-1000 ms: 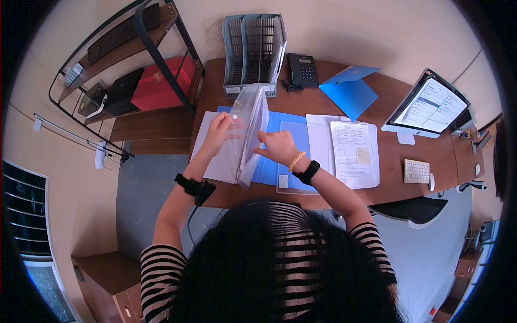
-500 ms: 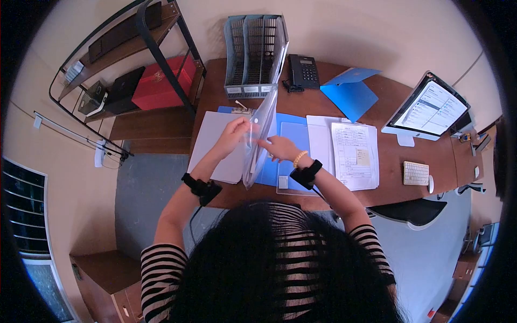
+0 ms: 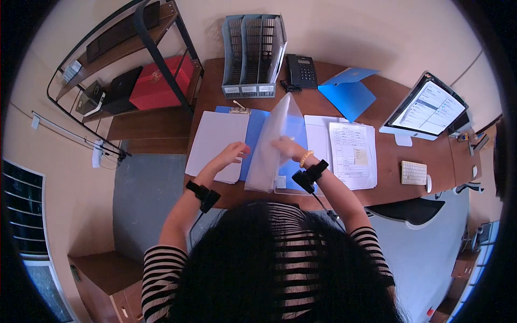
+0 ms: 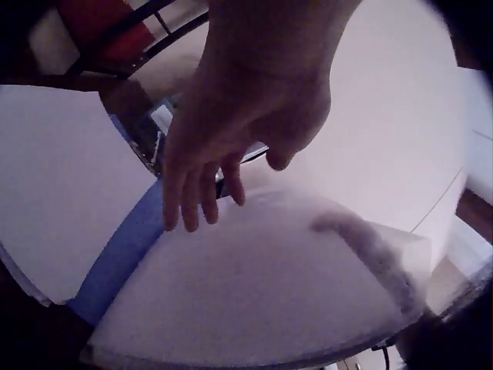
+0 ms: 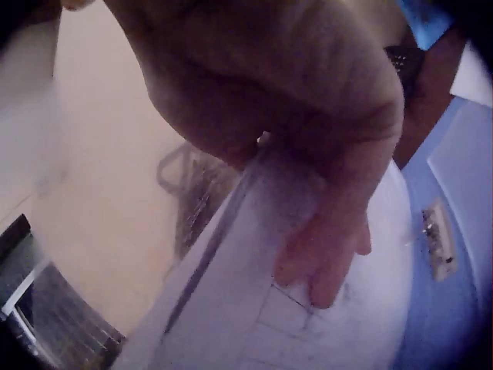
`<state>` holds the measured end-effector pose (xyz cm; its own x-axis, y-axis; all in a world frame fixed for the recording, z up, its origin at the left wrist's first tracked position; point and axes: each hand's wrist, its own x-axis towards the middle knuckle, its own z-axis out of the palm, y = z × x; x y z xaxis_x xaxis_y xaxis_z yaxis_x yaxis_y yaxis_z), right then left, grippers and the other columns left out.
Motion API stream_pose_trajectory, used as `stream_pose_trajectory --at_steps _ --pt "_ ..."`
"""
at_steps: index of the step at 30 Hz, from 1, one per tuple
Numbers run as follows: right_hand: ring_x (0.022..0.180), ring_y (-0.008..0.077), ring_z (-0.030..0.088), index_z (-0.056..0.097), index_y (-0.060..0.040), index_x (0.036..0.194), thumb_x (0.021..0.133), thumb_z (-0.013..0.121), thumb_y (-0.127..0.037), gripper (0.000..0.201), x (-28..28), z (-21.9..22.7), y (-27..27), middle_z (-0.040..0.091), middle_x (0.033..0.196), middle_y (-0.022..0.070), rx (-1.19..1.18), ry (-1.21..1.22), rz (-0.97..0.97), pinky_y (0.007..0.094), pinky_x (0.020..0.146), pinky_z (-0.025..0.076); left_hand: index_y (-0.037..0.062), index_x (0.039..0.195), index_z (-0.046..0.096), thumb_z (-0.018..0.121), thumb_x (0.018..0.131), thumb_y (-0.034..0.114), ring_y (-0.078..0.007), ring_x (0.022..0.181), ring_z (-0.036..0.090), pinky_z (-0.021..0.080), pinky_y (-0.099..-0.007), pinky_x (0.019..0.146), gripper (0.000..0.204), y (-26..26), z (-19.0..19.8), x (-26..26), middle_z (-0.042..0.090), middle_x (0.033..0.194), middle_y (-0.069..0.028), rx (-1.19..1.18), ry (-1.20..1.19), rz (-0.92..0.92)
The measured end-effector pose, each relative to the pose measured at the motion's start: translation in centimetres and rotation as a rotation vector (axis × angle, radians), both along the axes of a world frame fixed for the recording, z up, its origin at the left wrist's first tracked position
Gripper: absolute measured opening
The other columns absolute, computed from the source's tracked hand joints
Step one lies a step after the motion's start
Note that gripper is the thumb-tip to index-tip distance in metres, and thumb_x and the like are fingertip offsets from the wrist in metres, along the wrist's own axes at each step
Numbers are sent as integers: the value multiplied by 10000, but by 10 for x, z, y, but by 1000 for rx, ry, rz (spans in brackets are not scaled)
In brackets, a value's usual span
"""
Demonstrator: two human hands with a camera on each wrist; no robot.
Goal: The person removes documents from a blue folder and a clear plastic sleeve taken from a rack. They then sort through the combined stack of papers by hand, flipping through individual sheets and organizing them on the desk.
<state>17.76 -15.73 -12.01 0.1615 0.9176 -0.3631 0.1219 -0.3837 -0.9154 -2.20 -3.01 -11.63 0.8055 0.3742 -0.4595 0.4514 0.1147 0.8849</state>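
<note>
My right hand (image 3: 291, 148) grips a translucent plastic document wallet (image 3: 267, 161) by its upper edge and holds it tilted over the desk. In the right wrist view, the fingers (image 5: 327, 270) lie against a side where printed lines show. My left hand (image 3: 231, 154) is off the wallet, just to its left, with fingers relaxed and nothing held. Over the wallet's pale face, the left wrist view shows these loose fingers (image 4: 189, 200). Under the wallet lies a blue clipboard (image 3: 257, 118) with a metal clip; a white paper stack (image 3: 218, 142) covers its left part.
A grey file rack (image 3: 249, 90) stands at the back beside a black phone (image 3: 301, 71). To the right are printed forms (image 3: 347, 156), an open blue folder (image 3: 347, 99), a monitor (image 3: 431, 105) and a keyboard (image 3: 414, 173). A shelf with a red box (image 3: 161, 86) is at left.
The wallet has moved from upright near the rack to a tilt further right, its pale face now toward the left. The left hand has let go and drawn back toward the person.
</note>
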Motion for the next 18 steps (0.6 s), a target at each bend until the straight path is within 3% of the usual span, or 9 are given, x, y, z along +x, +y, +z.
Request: stream_pose_trajectory --at_steps 2,5,7,8,10,11,13,15,18 --pt "677 235 571 450 82 957 790 467 -357 470 7 -10 -1 551 807 171 71 -121 21 311 449 481 73 1017 470 363 840 390 -188 912 482 393 -356 755 379 1 -14 -7 499 1015 -75 12 45 35" --pt "693 196 553 466 69 912 794 469 -317 403 4 1 -9 549 783 140 8 74 -18 283 488 456 65 1042 451 375 829 399 -193 908 481 396 -363 752 404 -1 -29 -18 486 1024 -81 40 106 114" --pt "777 161 543 492 66 958 795 457 -248 356 -1 6 -13 548 884 129 -28 125 -91 285 639 451 61 1050 443 374 825 407 -194 910 480 397 -368 750 419 -1 -37 -24 482 1022 -83 57 119 166" --pt "777 161 543 492 66 958 795 457 -248 356 -2 8 -14 548 884 129 -28 124 -86 285 639 451 54 1059 445 367 825 416 -187 904 484 402 -352 746 438 -1 -40 -28 491 1008 -86 39 133 213" --pt "698 141 521 497 54 902 806 465 -289 357 -3 11 -20 550 806 107 230 46 -87 261 576 438 47 1068 448 360 825 424 -180 898 488 406 -335 741 456 -2 -41 -31 501 993 -88 17 149 262" --pt "698 141 521 497 54 902 806 465 -289 357 -3 13 -19 550 806 107 227 46 -84 261 576 438 33 1077 449 340 835 415 -175 878 499 409 -311 736 465 0 -41 -31 517 975 -88 -45 199 265" --pt "689 122 514 504 52 924 817 455 -292 364 -4 21 -18 552 813 85 424 337 -83 258 606 431 19 1087 449 320 846 406 -171 858 509 413 -287 732 474 -3 -33 -33 534 958 -89 -108 250 267" --pt "692 121 515 513 56 918 823 448 -292 366 -8 34 -20 557 806 81 377 374 -175 256 621 427 -2 1058 473 307 868 339 -153 755 522 417 -252 676 424 -8 -25 -36 562 875 -64 -172 -65 345" --pt "706 118 517 520 61 914 833 440 -295 373 -12 50 -23 563 805 73 296 402 -247 252 638 422 -25 978 511 309 877 273 -141 683 504 409 -255 639 374 -2 -37 -43 561 800 -38 9 -134 418"
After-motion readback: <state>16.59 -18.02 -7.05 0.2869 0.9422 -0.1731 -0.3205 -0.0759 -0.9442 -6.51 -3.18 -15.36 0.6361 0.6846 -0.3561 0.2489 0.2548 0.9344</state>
